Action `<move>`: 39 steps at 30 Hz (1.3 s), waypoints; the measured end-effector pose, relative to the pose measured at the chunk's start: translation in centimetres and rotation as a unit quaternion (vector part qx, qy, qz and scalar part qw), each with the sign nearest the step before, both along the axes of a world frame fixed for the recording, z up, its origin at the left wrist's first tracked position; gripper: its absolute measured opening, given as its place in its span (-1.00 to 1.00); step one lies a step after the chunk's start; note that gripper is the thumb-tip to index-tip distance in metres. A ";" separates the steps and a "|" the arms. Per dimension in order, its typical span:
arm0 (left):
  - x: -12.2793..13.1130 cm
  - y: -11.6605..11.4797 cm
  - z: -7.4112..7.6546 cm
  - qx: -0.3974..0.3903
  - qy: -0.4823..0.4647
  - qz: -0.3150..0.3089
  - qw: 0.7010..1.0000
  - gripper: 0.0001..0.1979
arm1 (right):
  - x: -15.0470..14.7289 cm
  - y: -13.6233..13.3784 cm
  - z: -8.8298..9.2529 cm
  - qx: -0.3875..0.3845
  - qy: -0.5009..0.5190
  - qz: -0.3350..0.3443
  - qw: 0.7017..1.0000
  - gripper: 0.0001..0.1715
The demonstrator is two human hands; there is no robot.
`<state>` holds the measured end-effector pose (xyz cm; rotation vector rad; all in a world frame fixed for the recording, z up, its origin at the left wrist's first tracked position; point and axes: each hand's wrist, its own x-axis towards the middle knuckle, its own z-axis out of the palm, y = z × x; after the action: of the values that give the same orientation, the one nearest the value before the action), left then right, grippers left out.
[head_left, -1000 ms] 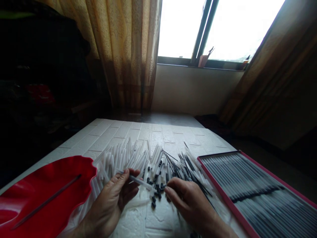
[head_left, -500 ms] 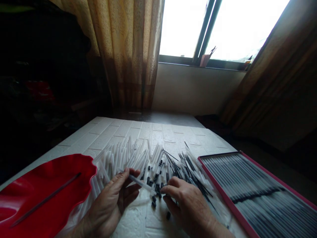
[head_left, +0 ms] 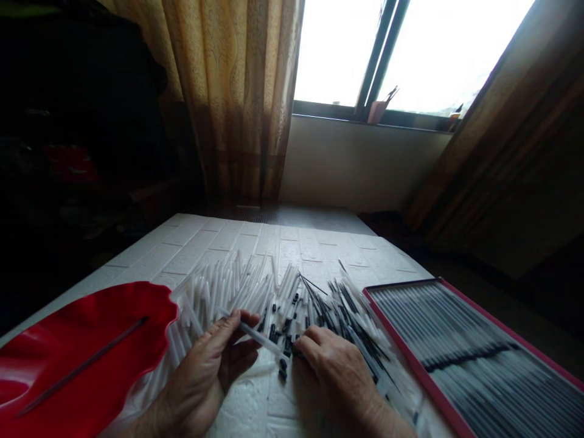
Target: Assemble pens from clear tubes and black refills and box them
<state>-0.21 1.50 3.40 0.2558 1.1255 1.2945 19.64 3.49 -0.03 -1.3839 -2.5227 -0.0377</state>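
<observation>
A clear plastic pen barrel [head_left: 263, 339] is pinched between the thumb and fingers of my left hand [head_left: 212, 359], its free end pointing right and down. My right hand [head_left: 335, 365] is beside that end, low over the small black plugs [head_left: 283, 368]. Its fingers are bent and pressed together; the fingertips are partly hidden, so I cannot make out what is in them. Behind the left hand lies a loose pile of clear barrels [head_left: 219, 280]. Thin dark refills [head_left: 349, 304] are heaped beyond my right hand.
A red wavy-edged dish [head_left: 150, 359] holding one long thin stick [head_left: 86, 365] stands at the left. At the right is a pink-rimmed tray [head_left: 410, 356] filled with rows of pens [head_left: 456, 316]. The white brick-patterned table [head_left: 205, 240] reaches toward a curtained window.
My right hand has shifted slightly left and its fingers have closed together. A black plug seen below it earlier is out of sight now. The left hand holds the barrel almost still.
</observation>
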 end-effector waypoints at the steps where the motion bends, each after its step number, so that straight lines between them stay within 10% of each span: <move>1: 0.0 0.0 0.0 0.000 -0.001 -0.001 1.000 -0.69 | 0.1 -0.1 0.1 -0.003 0.011 0.002 1.000 -0.91; 6: -0.1 0.0 0.2 0.000 0.000 0.008 1.000 -0.67 | 0.3 -0.4 1.4 -0.121 0.206 -0.009 0.971 -0.84; 16: -0.1 0.2 0.0 0.007 0.007 0.026 1.000 -0.69 | -0.9 -1.3 3.3 -0.367 0.531 0.006 0.764 -0.85; 39: 0.1 -0.4 -0.9 0.030 -0.002 -0.013 0.999 -0.86 | -1.3 -1.4 2.4 -0.314 0.488 0.015 0.814 -0.88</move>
<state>-0.12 1.12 2.54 0.3124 1.0783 1.3057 18.33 2.07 2.41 -1.0799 -1.6706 1.2683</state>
